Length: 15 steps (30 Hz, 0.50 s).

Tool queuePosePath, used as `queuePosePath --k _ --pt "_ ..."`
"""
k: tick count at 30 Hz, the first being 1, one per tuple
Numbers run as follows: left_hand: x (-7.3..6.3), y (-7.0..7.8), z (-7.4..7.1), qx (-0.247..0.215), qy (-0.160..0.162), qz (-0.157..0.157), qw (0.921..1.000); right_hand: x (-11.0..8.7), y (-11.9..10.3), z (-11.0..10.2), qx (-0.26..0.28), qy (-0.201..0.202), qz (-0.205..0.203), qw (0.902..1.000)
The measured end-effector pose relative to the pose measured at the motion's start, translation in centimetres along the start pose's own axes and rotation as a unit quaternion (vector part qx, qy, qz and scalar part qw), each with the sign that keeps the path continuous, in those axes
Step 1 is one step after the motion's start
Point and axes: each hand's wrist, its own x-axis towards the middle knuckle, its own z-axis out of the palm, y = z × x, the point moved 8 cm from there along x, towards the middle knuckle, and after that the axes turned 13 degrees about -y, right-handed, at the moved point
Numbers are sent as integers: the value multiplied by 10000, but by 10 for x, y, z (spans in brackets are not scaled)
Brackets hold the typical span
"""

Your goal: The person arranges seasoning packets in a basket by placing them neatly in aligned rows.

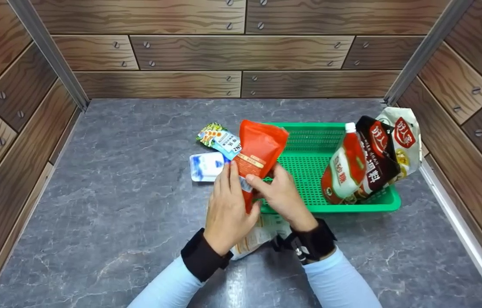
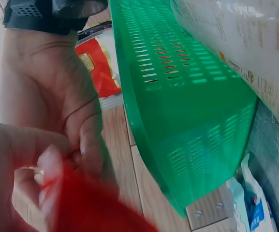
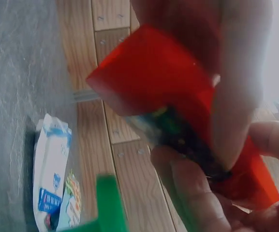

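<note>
Both hands grip a red pouch (image 1: 262, 143) in front of the green basket's left end. My left hand (image 1: 229, 209) holds its lower left side, with the fingers laid along it and the thumb on the near edge. The right hand (image 1: 283, 194) pinches the lower right side, its thumb across the front. In the right wrist view the red pouch (image 3: 154, 72) shows a dark printed patch between the fingers. Only a blurred piece of the red pouch (image 2: 91, 205) appears in the left wrist view. Its lower part is partly hidden by the hands.
The green basket (image 1: 330, 208) holds a capped red-and-white pouch (image 1: 342, 169), a black pouch (image 1: 377, 164) and a white pouch (image 1: 407, 137) at its right end. Left of the hands lie a white-and-blue package (image 1: 206, 167) and a colourful sachet (image 1: 226, 143). A pale pouch (image 1: 251, 244) lies below the wrists.
</note>
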Motion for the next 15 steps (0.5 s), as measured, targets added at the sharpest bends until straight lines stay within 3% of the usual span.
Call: queuePosePath --k 5,10,13,15 --pt "0 -8 -4 -451 175 52 9988 2 -7 13 -475 -204 -252 9983" --pt "-1 -16 -9 -1117 212 98 9935 2 -9 19 -511 -365 -113 9980" --pt "-2 -20 -12 -1710 154 59 9851 0 -18 21 -624 -476 21 9969" --pt "-3 -23 -13 -2247 25 13 9744 -3 -28 22 -644 -554 128 9963"
